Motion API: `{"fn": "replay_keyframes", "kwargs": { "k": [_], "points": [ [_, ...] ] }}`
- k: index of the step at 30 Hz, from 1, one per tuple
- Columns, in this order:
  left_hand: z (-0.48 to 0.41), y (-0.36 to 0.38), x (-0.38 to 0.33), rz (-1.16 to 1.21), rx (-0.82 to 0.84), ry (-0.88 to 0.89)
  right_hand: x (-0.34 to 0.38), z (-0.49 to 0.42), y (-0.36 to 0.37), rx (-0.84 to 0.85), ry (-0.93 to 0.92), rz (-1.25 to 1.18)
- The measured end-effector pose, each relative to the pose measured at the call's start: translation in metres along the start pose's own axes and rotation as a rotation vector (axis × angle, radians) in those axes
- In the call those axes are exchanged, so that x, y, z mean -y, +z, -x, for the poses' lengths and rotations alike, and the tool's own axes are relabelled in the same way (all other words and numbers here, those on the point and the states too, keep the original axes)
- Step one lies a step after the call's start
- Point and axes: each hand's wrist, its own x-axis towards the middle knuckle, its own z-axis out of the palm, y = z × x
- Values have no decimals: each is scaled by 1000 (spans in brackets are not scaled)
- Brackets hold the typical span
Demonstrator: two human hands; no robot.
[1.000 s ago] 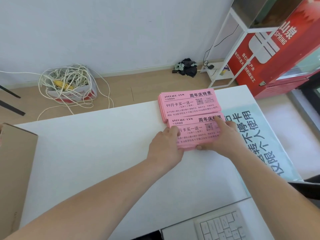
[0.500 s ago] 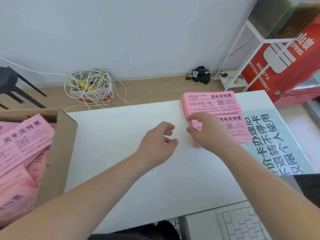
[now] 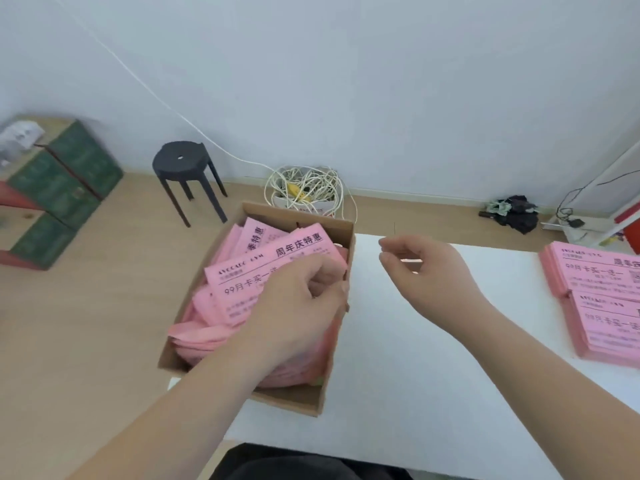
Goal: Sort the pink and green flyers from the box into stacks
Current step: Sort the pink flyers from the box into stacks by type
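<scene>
An open cardboard box (image 3: 291, 400) stands on the left end of the white table (image 3: 415, 382), full of loose pink flyers (image 3: 263, 263) with black print. My left hand (image 3: 298, 306) is down in the box, fingers curled onto the top pink flyers. Over the bare table just right of the box, my right hand (image 3: 422, 268) hovers loosely curled and holds nothing. Two pink stacks lie at the table's right edge, a far stack (image 3: 588, 271) and a near stack (image 3: 609, 327). A sliver of green (image 3: 319, 381) shows low in the box.
On the floor behind the box stand a black stool (image 3: 183, 164) and a tub of tangled white cable (image 3: 304, 188). Green crates (image 3: 59, 188) sit at the far left. A dark rag (image 3: 516, 211) and a white shelf frame (image 3: 616, 181) are at the back right.
My view has swung left from the stacks to the box. My left hand moved from the table into the box. My right hand left the near pink stack and now hangs over the table.
</scene>
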Motion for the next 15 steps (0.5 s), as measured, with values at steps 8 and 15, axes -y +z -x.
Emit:
{"fn": "replay_keyframes", "kwargs": {
  "k": [8,15],
  "points": [
    [8,-114,79,-383,-91,8,25,-4,91,183,-256,386],
    [21,-131,78,-483,253,10,33,23,101,417,-139,241]
  ]
}}
